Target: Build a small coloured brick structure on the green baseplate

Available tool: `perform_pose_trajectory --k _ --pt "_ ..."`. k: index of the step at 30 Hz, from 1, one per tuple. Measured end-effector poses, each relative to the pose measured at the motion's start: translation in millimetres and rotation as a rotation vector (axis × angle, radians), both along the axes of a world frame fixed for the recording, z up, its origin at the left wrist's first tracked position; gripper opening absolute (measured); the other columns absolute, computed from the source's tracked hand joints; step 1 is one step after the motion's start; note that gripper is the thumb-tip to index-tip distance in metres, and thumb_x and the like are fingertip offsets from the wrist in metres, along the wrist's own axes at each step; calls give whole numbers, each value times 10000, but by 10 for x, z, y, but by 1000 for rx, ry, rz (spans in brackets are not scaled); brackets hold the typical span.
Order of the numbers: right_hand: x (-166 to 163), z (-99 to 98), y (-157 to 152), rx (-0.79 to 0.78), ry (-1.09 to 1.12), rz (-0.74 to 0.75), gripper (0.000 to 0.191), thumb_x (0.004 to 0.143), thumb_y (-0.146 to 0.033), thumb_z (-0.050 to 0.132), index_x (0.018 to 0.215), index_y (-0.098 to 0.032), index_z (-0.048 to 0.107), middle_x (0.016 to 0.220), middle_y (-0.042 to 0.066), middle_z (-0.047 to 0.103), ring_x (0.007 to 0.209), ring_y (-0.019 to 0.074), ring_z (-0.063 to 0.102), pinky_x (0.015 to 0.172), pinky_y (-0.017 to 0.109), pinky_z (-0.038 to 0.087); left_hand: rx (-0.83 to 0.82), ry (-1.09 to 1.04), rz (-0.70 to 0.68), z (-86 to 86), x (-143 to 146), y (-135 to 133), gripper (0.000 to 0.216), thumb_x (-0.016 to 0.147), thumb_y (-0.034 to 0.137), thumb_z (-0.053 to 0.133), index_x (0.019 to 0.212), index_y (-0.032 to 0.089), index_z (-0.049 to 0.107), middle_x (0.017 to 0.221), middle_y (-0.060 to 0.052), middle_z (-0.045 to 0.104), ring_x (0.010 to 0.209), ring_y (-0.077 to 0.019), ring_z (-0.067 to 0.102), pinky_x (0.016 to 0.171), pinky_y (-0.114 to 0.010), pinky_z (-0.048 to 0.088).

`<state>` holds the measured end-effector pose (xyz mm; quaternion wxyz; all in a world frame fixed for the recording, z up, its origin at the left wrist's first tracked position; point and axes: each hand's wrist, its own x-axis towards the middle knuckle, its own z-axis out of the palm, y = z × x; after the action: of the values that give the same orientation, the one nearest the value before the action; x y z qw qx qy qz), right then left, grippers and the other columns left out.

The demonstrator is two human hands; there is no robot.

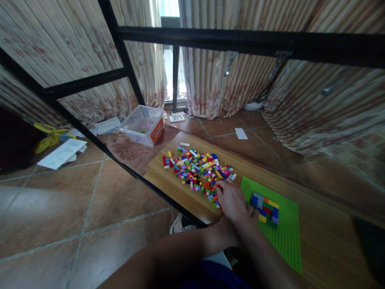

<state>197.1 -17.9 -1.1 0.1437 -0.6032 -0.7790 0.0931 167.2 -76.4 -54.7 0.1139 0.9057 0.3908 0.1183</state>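
My arms cross, the right one lying over the left. My right hand [231,198] is at the near right edge of a pile of colourful toy bricks [200,166], its fingers bent down and drawn together among the pieces. Whatever the fingertips pinch is too small to make out. Beneath the right forearm, my left hand [254,215] shows only in part, beside a low block of joined bricks [266,209] in blue, red, yellow and grey. Its grip is hidden. That block sits on a green studded baseplate [287,237].
The bricks and baseplate lie on a wooden table [319,224]. A clear plastic bin [141,124] with a few pieces stands beyond its left end. Black metal bars [210,36] cross in front of curtains. Papers [61,153] lie on the tiled floor, and a dark object [371,241] is at right.
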Motion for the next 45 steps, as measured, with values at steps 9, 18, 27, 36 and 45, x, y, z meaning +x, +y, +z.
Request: perform_pose_trajectory --k 9,18,27,36,45 --pt "-10 -87 -47 79 135 -45 245 913 -219 444 915 -223 689 898 55 673 823 184 603 764 310 447 39 46 44 -146 96 -17 450 936 406 474 1329 188 457 1138 -82 581 1034 -263 543 842 -380 468" --pt "44 -42 -55 51 371 -146 274 890 -265 443 933 -209 708 947 61 711 865 198 639 821 349 483 41 7 -9 77 -25 -20 459 923 368 484 1314 129 457 1134 -98 582 998 -252 548 829 -362 483" --pt "39 -4 -57 -24 410 -219 303 865 -347 466 942 -220 730 986 62 735 885 212 664 829 362 490 40 -16 -42 -6 -8 3 447 923 339 487 1295 96 437 1112 -100 581 1016 -226 551 832 -310 478" --pt "248 -135 60 -13 795 -518 411 810 -455 533 1035 -176 735 931 105 751 806 239 684 746 369 530 -39 -165 -166 -312 33 45 359 931 329 504 1183 86 587 1184 -128 656 1110 -247 589 973 -353 476" --pt "335 -304 203 -1 744 -534 410 770 -380 521 1061 -169 719 1044 121 727 865 241 683 792 395 533 -3 -236 -157 -322 46 37 334 922 280 535 1178 87 625 1244 -151 656 1201 -280 580 1032 -391 465"
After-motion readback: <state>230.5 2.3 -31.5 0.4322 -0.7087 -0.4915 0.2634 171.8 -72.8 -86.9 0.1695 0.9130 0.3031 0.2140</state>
